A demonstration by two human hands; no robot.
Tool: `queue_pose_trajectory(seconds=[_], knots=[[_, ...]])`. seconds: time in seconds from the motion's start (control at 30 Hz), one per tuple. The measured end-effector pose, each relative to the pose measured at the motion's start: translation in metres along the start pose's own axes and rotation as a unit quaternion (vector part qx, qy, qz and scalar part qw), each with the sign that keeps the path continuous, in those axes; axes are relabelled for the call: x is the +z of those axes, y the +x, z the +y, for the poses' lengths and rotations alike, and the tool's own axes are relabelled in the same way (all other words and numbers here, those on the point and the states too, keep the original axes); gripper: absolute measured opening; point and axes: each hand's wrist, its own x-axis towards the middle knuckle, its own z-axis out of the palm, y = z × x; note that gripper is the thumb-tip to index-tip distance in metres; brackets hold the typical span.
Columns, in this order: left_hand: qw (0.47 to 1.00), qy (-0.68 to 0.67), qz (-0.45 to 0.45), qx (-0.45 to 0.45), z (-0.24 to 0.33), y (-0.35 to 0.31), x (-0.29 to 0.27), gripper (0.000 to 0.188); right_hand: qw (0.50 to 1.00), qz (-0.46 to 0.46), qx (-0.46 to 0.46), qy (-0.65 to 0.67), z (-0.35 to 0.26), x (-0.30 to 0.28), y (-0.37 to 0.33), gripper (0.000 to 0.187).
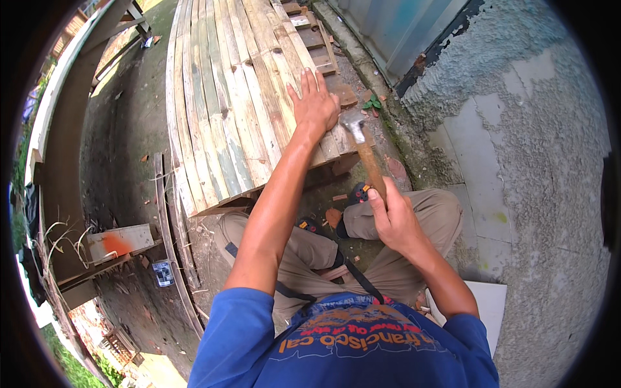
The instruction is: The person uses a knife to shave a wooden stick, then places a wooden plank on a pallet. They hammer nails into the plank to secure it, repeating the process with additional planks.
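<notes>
My right hand [396, 218] is closed around the wooden handle of a hammer [369, 160]. The hammer's metal head is raised at the right edge of a platform of narrow wooden slats [223, 84], just beside my left hand. Lying on the slats near that edge, my left hand [315, 103] has its fingers stretched out and apart. The slats run lengthwise away from me, some pale and some with worn greenish paint. My body hides part of the platform's near end.
A rough, peeling wall [517, 168] rises on the right, with a bluish metal panel [401, 32] farther off. Wooden crosspieces [320, 48] stick out along the platform's right side. On the left ground are a can [163, 273] and a long wooden strip [169, 226]. A white board [486, 309] leans by my right elbow.
</notes>
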Motion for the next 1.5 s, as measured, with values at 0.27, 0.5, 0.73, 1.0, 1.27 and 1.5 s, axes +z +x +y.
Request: queue_pose_trajectory(seconds=[0.27, 0.5, 0.73, 1.0, 1.27, 1.5], knots=[[1.0, -0.008, 0.004, 0.0, 0.002, -0.006, -0.005, 0.076, 0.997, 0.041, -0.028, 0.059, -0.008, 0.004, -0.002, 0.042], [0.999, -0.021, 0.023, 0.01, 0.0, -0.002, 0.001, 0.075, 0.991, 0.042, 0.065, 0.105, -0.001, 0.005, 0.001, 0.038], [1.0, -0.018, 0.013, 0.001, 0.001, -0.002, -0.001, 0.076, 0.994, 0.044, 0.086, 0.061, 0.003, 0.007, 0.0, 0.035], [1.0, -0.009, 0.018, 0.007, 0.0, -0.004, -0.002, 0.074, 0.996, 0.061, 0.038, 0.059, 0.021, 0.021, -0.003, 0.035], [1.0, -0.009, 0.008, 0.006, 0.0, -0.002, 0.0, 0.074, 0.998, 0.019, 0.032, 0.054, 0.028, 0.018, -0.003, 0.039], [1.0, -0.019, 0.008, 0.005, 0.001, -0.003, -0.003, 0.075, 0.995, 0.063, 0.001, 0.075, 0.028, 0.02, -0.004, 0.043]])
